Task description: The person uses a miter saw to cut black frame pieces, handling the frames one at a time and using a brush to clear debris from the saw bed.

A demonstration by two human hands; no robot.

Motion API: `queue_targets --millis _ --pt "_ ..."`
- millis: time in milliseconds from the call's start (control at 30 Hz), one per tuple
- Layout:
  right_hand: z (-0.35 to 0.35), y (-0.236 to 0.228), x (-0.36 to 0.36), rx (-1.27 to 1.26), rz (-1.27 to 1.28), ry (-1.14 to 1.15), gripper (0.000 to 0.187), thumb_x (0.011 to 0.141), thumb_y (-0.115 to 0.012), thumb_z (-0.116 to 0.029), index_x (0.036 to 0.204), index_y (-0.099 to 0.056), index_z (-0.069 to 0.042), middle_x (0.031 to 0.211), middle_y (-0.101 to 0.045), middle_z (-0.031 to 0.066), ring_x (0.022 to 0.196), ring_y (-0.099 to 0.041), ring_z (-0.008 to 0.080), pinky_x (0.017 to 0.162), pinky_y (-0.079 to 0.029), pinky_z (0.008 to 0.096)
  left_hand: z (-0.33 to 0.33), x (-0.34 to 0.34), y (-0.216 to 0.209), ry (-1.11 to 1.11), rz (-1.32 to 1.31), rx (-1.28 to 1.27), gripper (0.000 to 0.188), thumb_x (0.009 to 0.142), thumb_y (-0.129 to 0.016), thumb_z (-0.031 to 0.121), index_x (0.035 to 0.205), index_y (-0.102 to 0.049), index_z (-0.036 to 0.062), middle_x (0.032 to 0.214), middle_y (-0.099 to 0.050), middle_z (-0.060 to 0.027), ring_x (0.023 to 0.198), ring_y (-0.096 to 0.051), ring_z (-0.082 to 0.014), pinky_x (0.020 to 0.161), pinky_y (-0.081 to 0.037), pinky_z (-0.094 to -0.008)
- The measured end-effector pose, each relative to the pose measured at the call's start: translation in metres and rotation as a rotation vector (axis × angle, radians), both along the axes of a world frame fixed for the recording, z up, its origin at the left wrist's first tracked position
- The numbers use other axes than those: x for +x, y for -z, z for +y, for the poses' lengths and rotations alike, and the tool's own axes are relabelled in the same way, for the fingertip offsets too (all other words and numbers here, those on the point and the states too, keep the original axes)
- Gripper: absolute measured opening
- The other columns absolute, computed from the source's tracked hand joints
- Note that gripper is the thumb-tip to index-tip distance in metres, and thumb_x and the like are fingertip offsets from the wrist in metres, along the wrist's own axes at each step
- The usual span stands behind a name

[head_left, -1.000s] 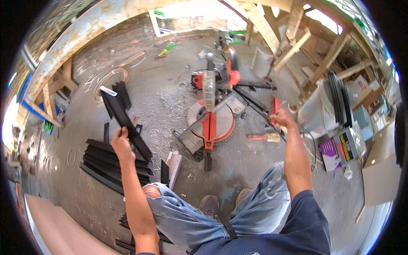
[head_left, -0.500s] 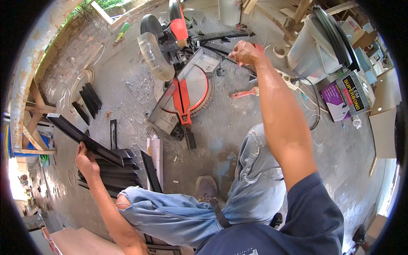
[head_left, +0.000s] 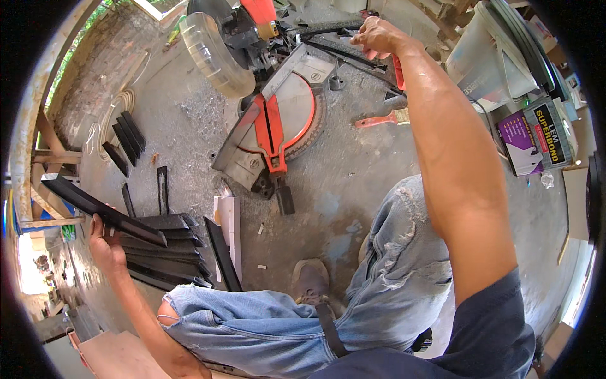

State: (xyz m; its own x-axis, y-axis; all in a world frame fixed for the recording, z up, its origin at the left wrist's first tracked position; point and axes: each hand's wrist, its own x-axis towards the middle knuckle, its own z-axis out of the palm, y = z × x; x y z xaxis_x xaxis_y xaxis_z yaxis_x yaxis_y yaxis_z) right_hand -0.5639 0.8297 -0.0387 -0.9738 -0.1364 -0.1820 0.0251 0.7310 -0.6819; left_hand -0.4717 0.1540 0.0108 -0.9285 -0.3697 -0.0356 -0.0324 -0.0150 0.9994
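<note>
My left hand is closed around a black channel-shaped strip, raised at a slant over a stack of similar black strips. My right hand is stretched far forward, just above long black strips lying on the floor. Its fingers are loosely bent and apart, with nothing visible in them. Between my hands stands a mitre saw with a round grey table and red slotted insert. Its head and clear blade guard are at the back left.
A red-handled brush lies right of the saw. Farther right are a white bucket and a purple-and-black box. Short black pieces and coiled cable lie left. A white bar lies near my left knee.
My right hand has reached farther forward and slightly right, its fingers loosening. My left hand has moved left and slightly down with the black strip. The view has shifted a little.
</note>
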Motion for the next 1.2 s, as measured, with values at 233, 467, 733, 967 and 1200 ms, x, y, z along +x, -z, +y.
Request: queue_targets --millis 233,467,733,967,1200 --pt "-0.003 0.014 -0.014 0.126 -0.068 0.267 0.036 0.09 -0.062 -0.035 0.096 -0.066 -0.001 0.084 -0.07 0.0102 0.075 -0.069 0.0185 0.063 -0.056 0.0335 -0.001 -0.007 0.005 0.005 -0.026 -0.051 0.026 0.096 -0.059 0.022 0.113 -0.06 0.004 0.107 -0.066 -0.0084 0.102 -0.062 -0.0206 0.088 -0.048 -0.0364" --pt "-0.044 0.004 -0.015 0.196 0.012 0.251 0.043 0.091 -0.06 -0.041 0.097 -0.066 0.001 0.079 -0.068 0.0117 0.071 -0.068 0.0203 0.061 -0.055 0.034 0.002 -0.011 0.009 0.018 -0.006 -0.007 0.024 0.096 -0.059 0.021 0.112 -0.061 0.004 0.106 -0.066 -0.0072 0.098 -0.061 -0.0192 0.087 -0.048 -0.0358" --pt "-0.081 0.03 -0.051 0.263 0.444 0.143 0.044 0.089 -0.059 -0.042 0.088 -0.067 0.001 0.078 -0.067 0.0214 0.075 -0.068 0.0337 0.069 -0.053 0.0435 0.007 -0.016 0.011 0.005 0.012 0.003 0.02 0.095 -0.059 0.019 0.111 -0.062 0.0067 0.105 -0.065 -0.0043 0.096 -0.059 -0.0175 0.085 -0.047 -0.0348" --pt "-0.127 0.015 -0.053 -0.012 0.525 0.141 0.045 0.085 -0.063 -0.044 0.078 -0.068 0.001 0.075 -0.065 0.0248 0.077 -0.066 0.0394 0.067 -0.051 0.0448 -0.002 -0.013 0.012 -0.066 -0.014 -0.066 0.022 0.095 -0.059 0.019 0.113 -0.061 0.0075 0.105 -0.063 -0.0021 0.095 -0.057 -0.0171 0.085 -0.047 -0.035" --pt "-0.134 0.02 -0.059 -0.19 0.733 0.243 0.032 0.082 -0.067 -0.033 0.083 -0.069 -0.001 0.077 -0.067 0.0225 0.078 -0.066 0.0384 0.066 -0.051 0.0437 -0.006 -0.012 0.013 -0.039 -0.021 -0.048 0.022 0.095 -0.06 0.02 0.113 -0.062 0.0084 0.107 -0.064 -0.0014 0.097 -0.057 -0.0158 0.085 -0.046 -0.0338"
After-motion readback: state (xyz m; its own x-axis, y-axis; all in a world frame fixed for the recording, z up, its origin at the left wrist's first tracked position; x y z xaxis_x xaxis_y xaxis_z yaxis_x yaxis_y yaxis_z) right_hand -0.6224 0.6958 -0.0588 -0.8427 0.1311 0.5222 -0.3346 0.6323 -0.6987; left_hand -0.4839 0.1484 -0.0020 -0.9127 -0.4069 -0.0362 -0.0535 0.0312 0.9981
